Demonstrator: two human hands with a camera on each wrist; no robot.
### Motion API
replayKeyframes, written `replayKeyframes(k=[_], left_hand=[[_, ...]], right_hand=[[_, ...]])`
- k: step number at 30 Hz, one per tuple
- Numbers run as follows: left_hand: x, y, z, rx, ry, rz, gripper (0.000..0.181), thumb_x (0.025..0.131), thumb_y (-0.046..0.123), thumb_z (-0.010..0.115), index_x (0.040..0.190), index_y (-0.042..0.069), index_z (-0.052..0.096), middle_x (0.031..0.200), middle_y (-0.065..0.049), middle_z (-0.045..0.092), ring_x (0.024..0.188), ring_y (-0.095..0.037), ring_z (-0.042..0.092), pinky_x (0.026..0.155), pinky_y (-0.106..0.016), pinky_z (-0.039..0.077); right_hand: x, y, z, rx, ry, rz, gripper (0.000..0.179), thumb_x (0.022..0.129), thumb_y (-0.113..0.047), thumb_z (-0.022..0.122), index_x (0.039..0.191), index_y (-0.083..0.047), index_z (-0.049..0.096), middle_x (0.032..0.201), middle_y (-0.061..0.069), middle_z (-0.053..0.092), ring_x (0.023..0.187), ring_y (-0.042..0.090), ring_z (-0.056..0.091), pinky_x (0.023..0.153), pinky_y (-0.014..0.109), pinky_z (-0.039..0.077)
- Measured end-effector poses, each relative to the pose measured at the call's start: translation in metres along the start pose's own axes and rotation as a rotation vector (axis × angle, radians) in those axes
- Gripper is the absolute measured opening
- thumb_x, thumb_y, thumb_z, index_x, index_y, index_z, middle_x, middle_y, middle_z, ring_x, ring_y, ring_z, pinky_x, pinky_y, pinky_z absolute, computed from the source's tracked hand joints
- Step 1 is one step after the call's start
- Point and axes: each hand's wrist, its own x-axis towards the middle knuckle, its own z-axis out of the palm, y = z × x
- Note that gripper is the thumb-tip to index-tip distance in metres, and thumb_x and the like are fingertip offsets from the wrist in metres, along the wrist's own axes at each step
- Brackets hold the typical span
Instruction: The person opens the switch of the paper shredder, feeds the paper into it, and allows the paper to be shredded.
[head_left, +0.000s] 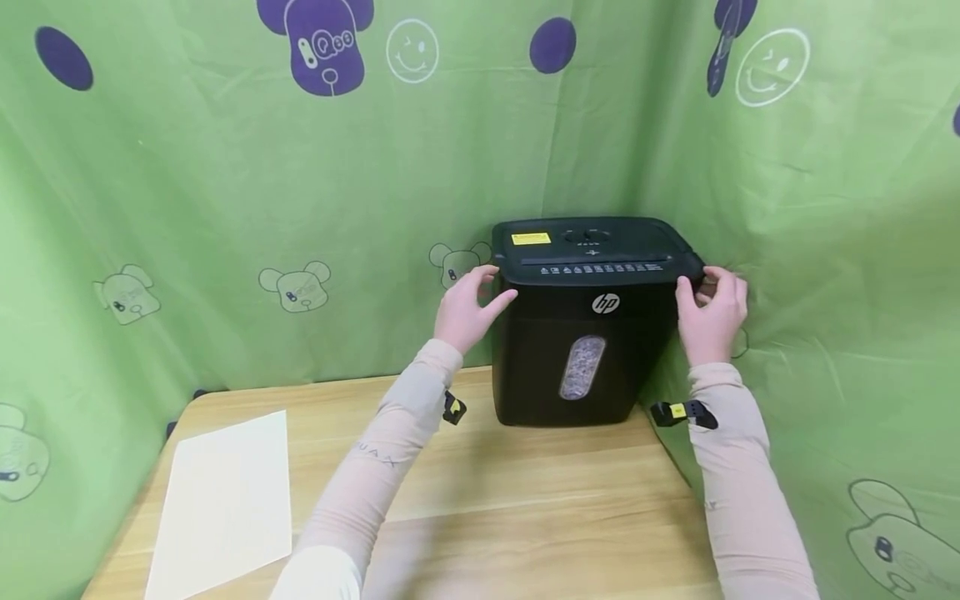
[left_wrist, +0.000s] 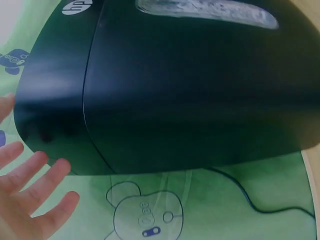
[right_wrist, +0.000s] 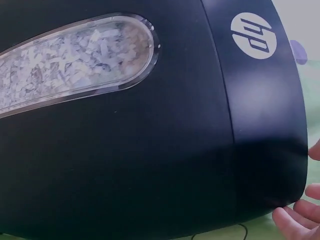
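A black HP paper shredder [head_left: 555, 350] stands upright at the back right of the wooden table. Paper shreds show through its clear window [right_wrist: 75, 62]. My left hand [head_left: 468, 308] is at the top left corner of the shredder, thumb and fingers parted. In the left wrist view, the fingers of that hand [left_wrist: 37, 190] are spread beside the shredder's upper end, gripping nothing. At the top right corner is my right hand [head_left: 712, 317], thumb in front and fingers by the side. In the right wrist view, its fingertips [right_wrist: 287, 222] appear to touch the corner's edge.
A white sheet of paper [head_left: 225, 500] lies on the left of the table [head_left: 525, 517]. Green patterned curtains [head_left: 225, 167] hang behind and along both sides, close to the shredder. A dark cord [left_wrist: 245, 192] runs behind the shredder.
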Motion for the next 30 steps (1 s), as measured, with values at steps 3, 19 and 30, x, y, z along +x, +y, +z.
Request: replayKeyframes(k=[3,19,30], left_hand=[[0.001,0.000,0.004,-0.029,0.002,-0.006,0.052,0.089,0.045,0.068,0.131,0.018,0.056,0.122,-0.004,0.067,0.100,-0.018,0.069,0.089,-0.037,0.055],[0.007,0.000,0.013,-0.172,0.025,-0.054,0.050,0.085,0.036,0.075,0.128,0.016,0.057,0.119,-0.007,0.069,0.095,-0.020,0.072,0.084,-0.032,0.059],[0.007,-0.005,0.014,-0.260,0.041,-0.051,0.048,0.082,0.033,0.078,0.124,0.015,0.061,0.119,-0.008,0.069,0.096,-0.022,0.073,0.085,-0.030,0.058]], right_hand=[[-0.001,0.004,0.000,0.012,-0.018,0.039,0.041,0.089,-0.025,0.067,0.119,0.002,0.060,0.099,-0.014,0.046,0.085,-0.005,0.052,0.085,0.009,0.050],[0.019,0.017,-0.021,0.009,-0.308,0.209,0.054,0.089,-0.034,0.070,0.133,-0.007,0.057,0.134,0.015,0.061,0.109,-0.003,0.062,0.087,0.005,0.047],[0.018,0.021,-0.021,0.093,-0.324,0.279,0.055,0.087,-0.029,0.073,0.136,-0.010,0.056,0.138,0.012,0.058,0.113,0.001,0.061,0.088,0.006,0.048]])
